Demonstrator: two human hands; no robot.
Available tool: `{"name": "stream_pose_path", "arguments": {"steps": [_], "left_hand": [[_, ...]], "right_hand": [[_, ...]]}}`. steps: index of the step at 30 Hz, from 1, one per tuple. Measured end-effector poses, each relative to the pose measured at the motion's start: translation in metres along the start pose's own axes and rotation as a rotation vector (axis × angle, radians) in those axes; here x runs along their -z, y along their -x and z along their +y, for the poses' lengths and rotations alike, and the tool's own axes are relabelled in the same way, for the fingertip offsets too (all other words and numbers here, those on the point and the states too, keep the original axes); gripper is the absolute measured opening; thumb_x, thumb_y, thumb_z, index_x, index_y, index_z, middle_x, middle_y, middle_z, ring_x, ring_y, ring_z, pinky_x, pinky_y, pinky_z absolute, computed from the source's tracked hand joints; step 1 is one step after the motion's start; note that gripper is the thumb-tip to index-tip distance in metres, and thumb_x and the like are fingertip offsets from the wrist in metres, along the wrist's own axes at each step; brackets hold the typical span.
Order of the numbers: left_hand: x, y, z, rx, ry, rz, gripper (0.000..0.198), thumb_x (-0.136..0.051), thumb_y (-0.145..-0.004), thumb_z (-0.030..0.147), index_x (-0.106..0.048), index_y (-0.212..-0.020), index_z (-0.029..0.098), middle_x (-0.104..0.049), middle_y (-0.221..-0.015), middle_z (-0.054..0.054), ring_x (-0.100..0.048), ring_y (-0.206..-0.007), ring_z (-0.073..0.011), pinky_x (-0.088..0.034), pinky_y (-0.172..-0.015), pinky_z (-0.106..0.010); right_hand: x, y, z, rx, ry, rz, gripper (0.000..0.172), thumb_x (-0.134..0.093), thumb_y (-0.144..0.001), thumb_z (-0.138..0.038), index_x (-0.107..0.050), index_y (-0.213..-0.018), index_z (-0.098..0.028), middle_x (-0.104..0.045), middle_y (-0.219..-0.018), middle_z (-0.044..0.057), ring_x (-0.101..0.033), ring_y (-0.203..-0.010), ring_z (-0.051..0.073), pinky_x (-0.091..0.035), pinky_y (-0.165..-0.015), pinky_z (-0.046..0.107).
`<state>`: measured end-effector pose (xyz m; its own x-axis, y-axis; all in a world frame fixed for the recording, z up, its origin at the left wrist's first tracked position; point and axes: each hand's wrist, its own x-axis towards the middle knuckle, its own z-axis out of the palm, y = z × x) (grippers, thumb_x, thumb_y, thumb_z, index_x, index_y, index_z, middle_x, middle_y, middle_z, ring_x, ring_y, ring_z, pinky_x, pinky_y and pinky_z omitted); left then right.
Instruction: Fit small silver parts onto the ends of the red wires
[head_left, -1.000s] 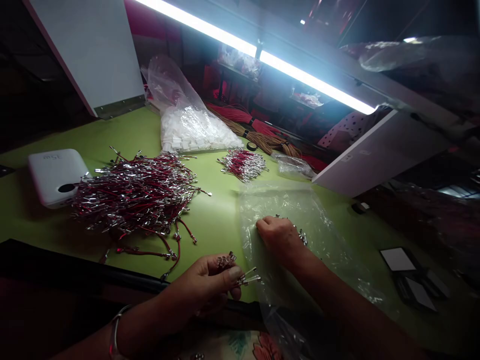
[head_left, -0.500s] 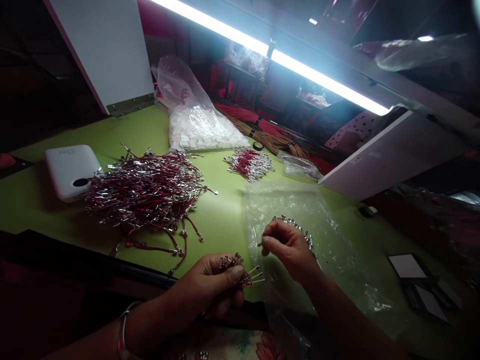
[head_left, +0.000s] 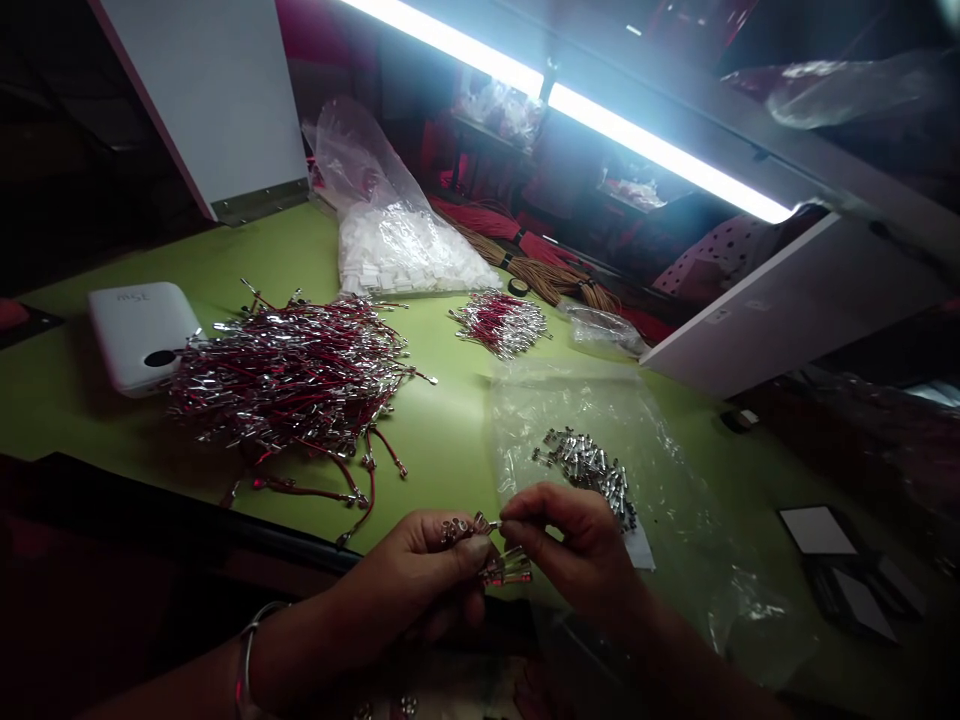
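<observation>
My left hand (head_left: pixel 442 565) is closed around a bunch of short red wires with metal terminals (head_left: pixel 508 568), their ends sticking out past the thumb and fingers. My right hand (head_left: pixel 574 545) pinches a small shiny metal piece (head_left: pixel 495 525) against the top of that bunch; the fingertips partly cover it. Behind the right hand, a heap of small silvery metal pieces (head_left: pixel 589 465) lies on a clear plastic bag (head_left: pixel 525 400). To the left rests a large pile of red wires with metal terminals (head_left: pixel 289 370), several of them straggling toward the table's front edge.
A white power bank (head_left: pixel 146 335) sits left of the big pile. Farther back are a bag of white plastic parts (head_left: pixel 409 250), a smaller wire pile (head_left: pixel 501 323) and coiled brown wires (head_left: pixel 540 275). White panels (head_left: pixel 772 310) flank the green table (head_left: pixel 442 400); a lamp (head_left: pixel 660 150) hangs above.
My right hand has moved down and left from above the metal pieces to the bunch in my left hand, uncovering the heap. The left hand stays nearly in place.
</observation>
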<state>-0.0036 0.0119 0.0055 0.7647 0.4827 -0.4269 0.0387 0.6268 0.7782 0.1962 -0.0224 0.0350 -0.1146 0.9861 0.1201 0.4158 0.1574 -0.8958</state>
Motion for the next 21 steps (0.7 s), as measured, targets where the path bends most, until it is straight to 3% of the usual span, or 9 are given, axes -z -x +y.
{"name": "stream_pose_path", "arguments": {"steps": [5,10,13,17,21], "left_hand": [[-0.004,0.001,-0.001,-0.008,-0.015,-0.022,0.042,-0.063,-0.084,0.058,-0.058,-0.072,0.018,-0.058,-0.050,0.002,-0.027,-0.035,-0.0048,-0.015,-0.035,-0.019],[-0.005,-0.001,-0.003,-0.015,-0.050,-0.015,0.045,-0.064,-0.083,0.060,-0.056,-0.070,0.017,-0.055,-0.049,0.002,-0.029,-0.038,-0.0051,-0.017,-0.038,-0.019],[-0.005,-0.004,-0.005,-0.034,-0.045,0.001,0.048,-0.066,-0.080,0.063,-0.056,-0.069,0.017,-0.054,-0.049,0.003,-0.034,-0.040,-0.0062,-0.021,-0.040,-0.019],[-0.006,-0.004,-0.006,-0.032,-0.039,-0.037,0.050,-0.068,-0.077,0.065,-0.057,-0.069,0.017,-0.053,-0.047,0.003,-0.031,-0.038,-0.0053,-0.019,-0.039,-0.020],[-0.006,-0.005,-0.001,-0.016,-0.014,0.050,0.047,-0.067,-0.079,0.063,-0.056,-0.076,0.017,-0.054,-0.048,0.005,-0.029,-0.036,-0.0038,-0.017,-0.037,-0.018]], "right_hand": [[0.006,-0.001,-0.009,0.099,0.168,-0.093,0.010,-0.066,-0.088,-0.018,-0.069,-0.079,-0.018,-0.066,-0.068,-0.001,-0.058,-0.061,0.011,-0.043,-0.058,0.024],[0.007,-0.004,-0.008,0.021,0.076,-0.145,0.010,-0.065,-0.087,-0.016,-0.067,-0.077,-0.017,-0.062,-0.064,-0.003,-0.052,-0.057,0.010,-0.040,-0.055,0.022],[0.003,0.000,-0.008,-0.024,0.031,-0.083,0.010,-0.065,-0.086,-0.016,-0.067,-0.076,-0.018,-0.062,-0.064,-0.003,-0.053,-0.058,0.010,-0.041,-0.054,0.021],[-0.005,0.006,-0.007,-0.052,0.009,-0.039,0.010,-0.066,-0.084,-0.017,-0.068,-0.075,-0.017,-0.061,-0.062,-0.003,-0.054,-0.057,0.010,-0.042,-0.054,0.021],[0.002,0.001,0.002,-0.144,-0.062,-0.145,0.012,-0.064,-0.088,-0.023,-0.071,-0.083,-0.016,-0.068,-0.068,0.000,-0.063,-0.059,0.012,-0.049,-0.056,0.021]]}}
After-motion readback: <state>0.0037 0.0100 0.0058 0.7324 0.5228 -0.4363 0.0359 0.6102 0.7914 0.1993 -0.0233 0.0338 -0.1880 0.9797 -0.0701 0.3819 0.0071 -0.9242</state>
